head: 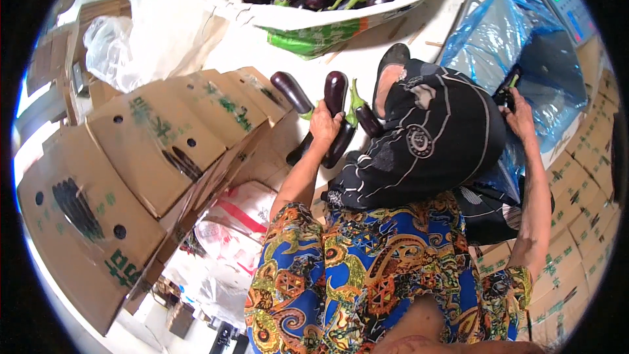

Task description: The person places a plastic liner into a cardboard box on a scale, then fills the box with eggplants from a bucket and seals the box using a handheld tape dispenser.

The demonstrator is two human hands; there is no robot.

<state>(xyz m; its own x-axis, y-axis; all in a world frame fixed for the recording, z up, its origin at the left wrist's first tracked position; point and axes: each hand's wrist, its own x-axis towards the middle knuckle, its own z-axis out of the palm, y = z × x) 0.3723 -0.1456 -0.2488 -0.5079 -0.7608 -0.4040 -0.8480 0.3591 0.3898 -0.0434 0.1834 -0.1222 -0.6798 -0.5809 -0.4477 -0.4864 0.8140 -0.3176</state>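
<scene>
My left hand (pixel 325 125) is closed around a dark purple eggplant (pixel 335 91), its rounded end pointing away from me. Several more eggplants lie about this hand, one upper left (pixel 289 89) and one with a green stem to the right (pixel 367 120). At the right, my right hand (pixel 520 115) grips another eggplant (pixel 507 92) at the mouth of a blue plastic bag (pixel 491 34). The fingertips of my right hand are partly hidden. Beyond my knee stands a white-rimmed sack (pixel 236 15) full of eggplants.
Cardboard boxes (pixel 162 128) are lined up on the left, with clear plastic bags (pixel 110 51) behind. A digital scale display (pixel 560 0) stands at the upper right. Stacked cartons (pixel 570 250) fill the right edge. Scraps lie on the floor beside the sack.
</scene>
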